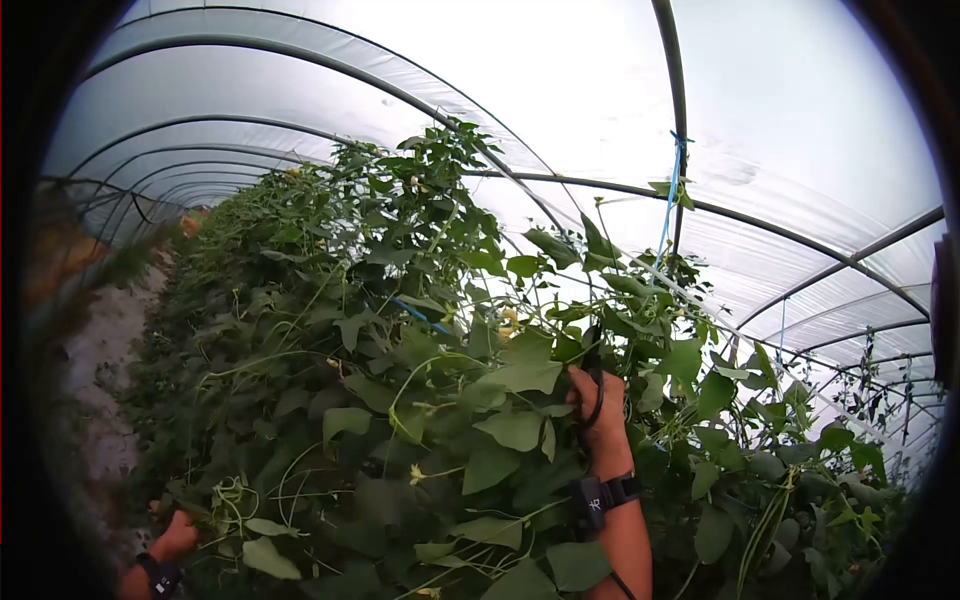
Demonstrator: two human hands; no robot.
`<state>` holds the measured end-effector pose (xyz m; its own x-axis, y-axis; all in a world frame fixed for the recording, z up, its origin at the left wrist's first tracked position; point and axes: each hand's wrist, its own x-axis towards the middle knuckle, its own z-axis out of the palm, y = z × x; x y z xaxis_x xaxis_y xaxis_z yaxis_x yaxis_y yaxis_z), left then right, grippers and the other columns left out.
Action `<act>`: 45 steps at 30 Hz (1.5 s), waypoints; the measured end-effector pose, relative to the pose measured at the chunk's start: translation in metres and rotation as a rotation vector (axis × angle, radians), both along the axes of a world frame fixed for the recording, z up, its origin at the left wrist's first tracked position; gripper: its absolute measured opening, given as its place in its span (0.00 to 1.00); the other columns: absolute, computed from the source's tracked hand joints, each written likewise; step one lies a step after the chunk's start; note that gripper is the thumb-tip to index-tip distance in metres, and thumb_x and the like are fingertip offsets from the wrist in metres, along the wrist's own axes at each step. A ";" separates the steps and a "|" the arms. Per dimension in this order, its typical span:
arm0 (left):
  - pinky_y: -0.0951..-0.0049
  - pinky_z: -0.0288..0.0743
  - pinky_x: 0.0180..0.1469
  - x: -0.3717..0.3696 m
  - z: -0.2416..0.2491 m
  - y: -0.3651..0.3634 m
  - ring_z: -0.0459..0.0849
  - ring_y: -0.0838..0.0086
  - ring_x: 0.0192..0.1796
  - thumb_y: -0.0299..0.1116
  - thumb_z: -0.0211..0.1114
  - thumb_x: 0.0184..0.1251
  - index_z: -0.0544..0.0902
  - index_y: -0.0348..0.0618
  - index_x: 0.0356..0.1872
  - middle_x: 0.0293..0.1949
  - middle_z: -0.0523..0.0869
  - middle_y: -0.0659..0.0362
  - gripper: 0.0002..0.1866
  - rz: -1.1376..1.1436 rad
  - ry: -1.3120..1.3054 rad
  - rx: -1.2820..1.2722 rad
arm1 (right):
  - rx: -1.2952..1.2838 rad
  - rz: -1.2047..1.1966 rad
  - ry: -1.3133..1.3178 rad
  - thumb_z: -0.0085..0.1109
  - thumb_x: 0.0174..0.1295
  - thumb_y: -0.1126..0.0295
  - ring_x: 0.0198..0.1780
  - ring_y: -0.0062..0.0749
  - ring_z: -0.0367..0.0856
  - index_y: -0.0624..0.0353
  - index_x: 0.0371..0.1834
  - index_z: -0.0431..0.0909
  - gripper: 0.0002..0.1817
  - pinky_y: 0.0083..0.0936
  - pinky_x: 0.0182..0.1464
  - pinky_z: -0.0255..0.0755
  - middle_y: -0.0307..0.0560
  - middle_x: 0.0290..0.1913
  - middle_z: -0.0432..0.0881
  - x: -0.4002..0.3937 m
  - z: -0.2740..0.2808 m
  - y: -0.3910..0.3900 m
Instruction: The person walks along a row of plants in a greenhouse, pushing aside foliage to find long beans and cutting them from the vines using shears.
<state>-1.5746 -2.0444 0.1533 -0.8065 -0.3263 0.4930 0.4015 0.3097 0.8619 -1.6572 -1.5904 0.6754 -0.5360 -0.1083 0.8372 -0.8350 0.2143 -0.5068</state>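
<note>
My right hand [601, 405] is raised among the leaves right of centre, its fingers closed around the black handles of scissors [593, 350] that point upward. A black device is strapped to that wrist. Low at the left edge of the plants, my left hand [176, 537] is beside a bundle of thin green pods or tendrils [235, 500]; its fingers are small and partly hidden, so what they hold cannot be made out. Broad green leaves [515, 430] and a yellow flower [417, 475] lie between the two hands.
A tall row of climbing plants [270, 260] runs back to the left beside a pale ground path [105, 400]. Curved metal hoops [790, 232] carry the plastic cover overhead. Blue twine [668, 215] hangs from a hoop. More vines [770, 460] grow at the right.
</note>
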 end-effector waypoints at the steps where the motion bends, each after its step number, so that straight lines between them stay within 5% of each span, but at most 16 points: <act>1: 0.72 0.72 0.39 0.008 -0.019 -0.001 0.78 0.72 0.36 0.31 0.60 0.57 0.83 0.36 0.38 0.34 0.83 0.58 0.11 0.040 -0.097 -0.064 | 0.007 -0.012 0.004 0.63 0.56 0.60 0.14 0.19 0.67 0.60 0.24 0.73 0.15 0.18 0.15 0.59 0.37 0.15 0.72 0.001 0.001 -0.001; 7: 0.63 0.74 0.51 0.028 -0.049 -0.007 0.82 0.58 0.47 0.33 0.61 0.51 0.82 0.43 0.43 0.42 0.82 0.43 0.16 0.222 -0.907 -0.813 | 0.037 0.030 0.041 0.64 0.55 0.59 0.14 0.18 0.66 0.61 0.24 0.75 0.15 0.16 0.16 0.57 0.37 0.15 0.73 0.000 -0.001 0.000; 9: 0.56 0.76 0.41 -0.005 -0.067 -0.023 0.84 0.55 0.39 0.41 0.67 0.44 0.82 0.49 0.39 0.35 0.84 0.48 0.18 0.408 -0.712 -0.894 | 0.064 0.034 0.036 0.64 0.55 0.59 0.15 0.17 0.66 0.61 0.24 0.75 0.15 0.16 0.16 0.56 0.37 0.16 0.73 0.004 0.001 -0.002; 11: 0.54 0.73 0.43 0.004 0.031 0.017 0.80 0.55 0.42 0.39 0.69 0.42 0.81 0.48 0.41 0.38 0.81 0.51 0.20 0.602 -0.504 -1.002 | 0.105 0.044 0.043 0.64 0.55 0.59 0.15 0.17 0.66 0.61 0.23 0.75 0.16 0.16 0.17 0.55 0.36 0.16 0.72 0.001 0.000 -0.001; 15: 0.52 0.66 0.49 -0.002 0.188 0.067 0.68 0.50 0.59 0.23 0.63 0.34 0.78 0.45 0.45 0.55 0.73 0.51 0.27 0.688 0.273 -0.783 | 0.132 0.042 0.067 0.65 0.54 0.60 0.14 0.15 0.64 0.59 0.22 0.73 0.16 0.16 0.17 0.54 0.35 0.16 0.72 0.005 -0.001 -0.005; 18: 0.57 0.68 0.55 -0.007 0.273 0.097 0.73 0.49 0.56 0.19 0.58 0.38 0.77 0.37 0.44 0.50 0.77 0.49 0.23 0.718 0.759 -0.611 | 0.147 0.015 0.076 0.64 0.55 0.60 0.16 0.16 0.65 0.59 0.23 0.73 0.15 0.16 0.18 0.55 0.35 0.17 0.72 0.012 -0.004 -0.008; 20: 0.60 0.69 0.57 -0.024 0.313 0.116 0.75 0.52 0.55 0.20 0.60 0.45 0.75 0.35 0.50 0.51 0.77 0.46 0.24 0.546 0.909 -0.431 | 0.179 0.004 0.104 0.64 0.55 0.60 0.17 0.16 0.65 0.60 0.23 0.73 0.15 0.16 0.19 0.56 0.35 0.17 0.72 0.010 -0.005 -0.007; 25: 0.64 0.72 0.51 -0.089 0.376 0.148 0.76 0.66 0.54 0.34 0.58 0.64 0.74 0.36 0.54 0.51 0.79 0.50 0.19 0.070 0.802 -0.047 | 0.187 0.010 0.164 0.63 0.55 0.61 0.19 0.16 0.65 0.61 0.22 0.74 0.15 0.17 0.22 0.55 0.36 0.17 0.74 0.000 -0.005 -0.004; 27: 0.69 0.72 0.40 -0.093 0.393 0.147 0.79 0.73 0.45 0.37 0.55 0.69 0.76 0.38 0.50 0.42 0.82 0.57 0.15 -0.447 0.297 0.301 | 0.172 0.012 0.165 0.64 0.55 0.61 0.19 0.16 0.65 0.62 0.22 0.74 0.15 0.17 0.22 0.55 0.36 0.18 0.74 -0.002 -0.007 -0.002; 30: 0.76 0.68 0.33 -0.100 0.389 0.135 0.79 0.77 0.36 0.36 0.53 0.71 0.78 0.40 0.43 0.31 0.81 0.63 0.11 -0.782 0.321 0.448 | 0.182 -0.005 0.156 0.63 0.55 0.61 0.19 0.16 0.65 0.63 0.22 0.74 0.15 0.17 0.23 0.55 0.37 0.18 0.74 -0.001 -0.008 0.002; 34: 0.72 0.74 0.35 -0.077 0.384 0.114 0.78 0.75 0.27 0.36 0.53 0.71 0.77 0.36 0.37 0.22 0.78 0.63 0.12 -0.812 0.617 0.562 | 0.139 0.035 0.186 0.63 0.56 0.62 0.20 0.16 0.65 0.63 0.22 0.74 0.15 0.17 0.24 0.56 0.37 0.18 0.74 0.001 -0.013 -0.001; 40: 0.71 0.73 0.33 -0.041 0.381 0.113 0.75 0.75 0.21 0.36 0.54 0.71 0.77 0.35 0.34 0.17 0.75 0.63 0.13 -0.799 0.593 0.523 | 0.073 0.058 0.328 0.62 0.58 0.65 0.22 0.15 0.64 0.63 0.23 0.72 0.14 0.16 0.25 0.57 0.35 0.20 0.72 0.020 -0.022 -0.014; 42: 0.73 0.70 0.30 -0.033 0.383 0.115 0.70 0.77 0.18 0.36 0.54 0.71 0.76 0.35 0.32 0.14 0.70 0.65 0.13 -0.792 0.580 0.570 | 0.153 -0.023 0.530 0.62 0.59 0.65 0.23 0.13 0.61 0.63 0.24 0.70 0.14 0.15 0.26 0.55 0.33 0.19 0.69 0.049 -0.033 -0.031; 45: 0.74 0.66 0.27 -0.019 0.388 0.124 0.67 0.79 0.16 0.36 0.54 0.71 0.75 0.35 0.30 0.13 0.66 0.66 0.14 -0.695 0.623 0.566 | 0.540 0.004 0.223 0.65 0.57 0.61 0.22 0.15 0.57 0.64 0.22 0.69 0.19 0.20 0.23 0.52 0.32 0.17 0.62 0.085 -0.043 -0.046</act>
